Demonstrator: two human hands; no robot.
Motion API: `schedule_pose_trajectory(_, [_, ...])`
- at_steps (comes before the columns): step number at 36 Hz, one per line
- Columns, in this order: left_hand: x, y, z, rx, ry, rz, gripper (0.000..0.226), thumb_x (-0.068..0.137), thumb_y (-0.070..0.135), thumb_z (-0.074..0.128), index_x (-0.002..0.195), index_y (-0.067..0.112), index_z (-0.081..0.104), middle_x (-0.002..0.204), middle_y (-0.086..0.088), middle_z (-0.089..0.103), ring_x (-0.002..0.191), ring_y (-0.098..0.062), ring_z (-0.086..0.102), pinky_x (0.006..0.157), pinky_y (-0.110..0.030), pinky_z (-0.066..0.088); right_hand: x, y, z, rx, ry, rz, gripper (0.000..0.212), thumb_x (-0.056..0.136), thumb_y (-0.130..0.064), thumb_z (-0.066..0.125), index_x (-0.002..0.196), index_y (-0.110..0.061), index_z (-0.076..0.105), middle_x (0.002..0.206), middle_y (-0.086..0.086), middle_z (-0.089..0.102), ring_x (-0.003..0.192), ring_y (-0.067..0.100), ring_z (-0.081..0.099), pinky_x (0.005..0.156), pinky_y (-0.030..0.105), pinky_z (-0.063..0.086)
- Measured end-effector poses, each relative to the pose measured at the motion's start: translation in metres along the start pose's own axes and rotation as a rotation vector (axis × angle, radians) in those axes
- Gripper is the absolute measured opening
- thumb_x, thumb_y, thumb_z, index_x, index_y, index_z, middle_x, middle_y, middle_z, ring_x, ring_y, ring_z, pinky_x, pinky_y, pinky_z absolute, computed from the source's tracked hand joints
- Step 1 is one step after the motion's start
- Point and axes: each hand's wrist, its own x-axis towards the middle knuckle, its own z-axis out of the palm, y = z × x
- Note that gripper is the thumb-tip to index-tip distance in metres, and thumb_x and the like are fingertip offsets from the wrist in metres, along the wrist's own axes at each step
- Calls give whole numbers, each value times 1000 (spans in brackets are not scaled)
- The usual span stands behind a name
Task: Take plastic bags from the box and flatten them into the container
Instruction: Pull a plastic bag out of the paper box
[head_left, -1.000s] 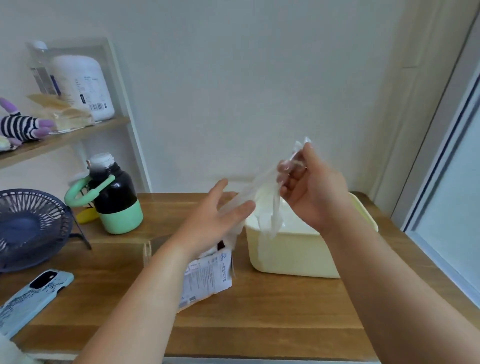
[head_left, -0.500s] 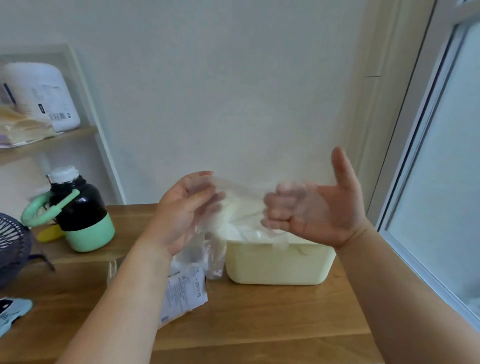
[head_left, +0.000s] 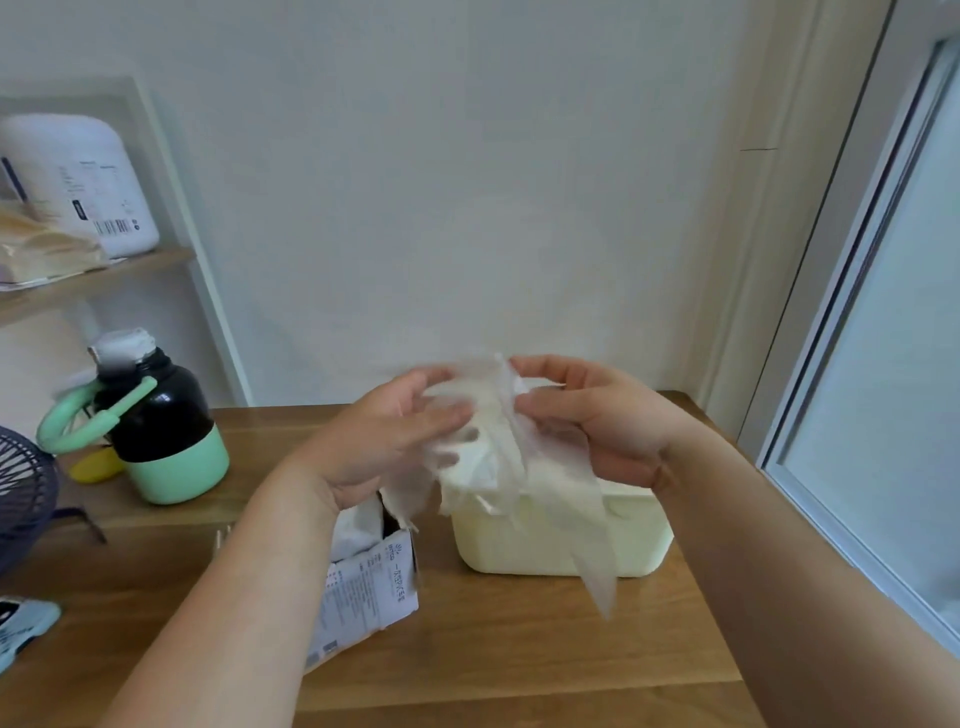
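Since 0.5 s ago: both hands closed toward each other; right palm, then spread, now curls onto the bag. Plastic bag (head_left: 488, 457) is bunched between the 2 hands, directly above the container (head_left: 493, 545), long axis running down, tail hanging over its near wall. Left hand (head_left: 384, 441): fingers bent, gripping the bag's left part. Right hand (head_left: 608, 421): thumb and forefinger pinch the top edge. Box (head_left: 369, 577) is just left of the container. Judgement: next move goes straight down; right hand is nearer.
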Motion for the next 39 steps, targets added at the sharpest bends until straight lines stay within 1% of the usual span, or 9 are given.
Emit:
schedule_pose_trajectory(6, [5, 2, -1, -70, 128, -9, 22, 85, 1, 63, 106, 8, 64, 64, 0, 66, 53, -8, 63, 45, -20, 49, -2, -3, -10, 3, 185, -92, 32, 89, 11, 48, 95, -17, 63, 71, 8, 61, 57, 20, 58, 74, 37, 47])
schedule_pose_trajectory(14, [31, 2, -2, -332, 429, 48, 16, 93, 4, 58, 79, 11, 63, 61, 4, 60, 70, -8, 59, 58, -18, 54, 0, 0, -24, 121, 457, -145, 25, 89, 10, 47, 86, -14, 52, 70, 10, 57, 48, 17, 46, 49, 26, 49])
schedule_pose_trajectory(17, [40, -3, -1, -254, 569, 27, 5, 92, 10, 60, 92, 13, 64, 80, -1, 63, 82, -16, 62, 71, -26, 55, 3, 3, -30, -2, 563, -160, 25, 86, 6, 53, 83, -19, 52, 76, 7, 60, 58, 15, 45, 53, 22, 36])
schedule_pose_trajectory(19, [43, -8, 1, 53, 733, 10, 26, 91, 22, 61, 116, 18, 59, 109, 0, 62, 101, -20, 60, 80, -33, 50, 5, 6, -34, -59, 644, -160, 26, 85, 5, 55, 81, -21, 51, 75, 5, 56, 54, 12, 41, 50, 21, 31])
schedule_pose_trajectory(22, [34, -6, 13, 563, 993, 316, 47, 91, 27, 61, 134, 17, 47, 132, 2, 46, 124, -18, 44, 99, -34, 38, 7, 9, -40, -53, 747, -150, 28, 85, 6, 52, 76, -20, 47, 69, 1, 51, 51, 12, 40, 50, 23, 29])
schedule_pose_trajectory(26, [32, -1, 40, 829, 664, 647, 41, 87, 39, 50, 117, 16, 65, 111, 10, 56, 111, -15, 52, 96, -33, 41, 6, 15, -48, -25, 799, -118, 28, 89, 8, 45, 78, -18, 44, 70, 1, 46, 49, 13, 47, 42, 19, 35])
schedule_pose_trajectory(30, [44, -13, 59, 1145, 183, 293, 56, 87, 67, 42, 128, 32, 60, 134, 13, 54, 127, -11, 47, 104, -33, 36, 8, 21, -51, -52, 817, -72, 29, 90, 9, 38, 82, -18, 46, 76, 4, 48, 46, 14, 62, 51, 25, 47])
schedule_pose_trajectory(34, [57, -24, 73, 1281, 9, 46, 63, 89, 66, 44, 142, 33, 44, 153, 13, 34, 142, -12, 27, 112, -42, 26, 9, 24, -61, -75, 853, -10, 24, 89, 8, 40, 80, -15, 41, 77, 5, 47, 49, 14, 66, 96, 47, 49])
schedule_pose_trajectory(39, [77, -31, 69, 1402, -129, -107, 55, 92, 50, 52, 143, 35, 42, 149, 10, 41, 139, -18, 32, 106, -42, 28, 8, 24, -77, -478, 830, 169, 21, 85, 4, 47, 98, -12, 44, 79, 5, 48, 71, 24, 58, 87, 50, 53])
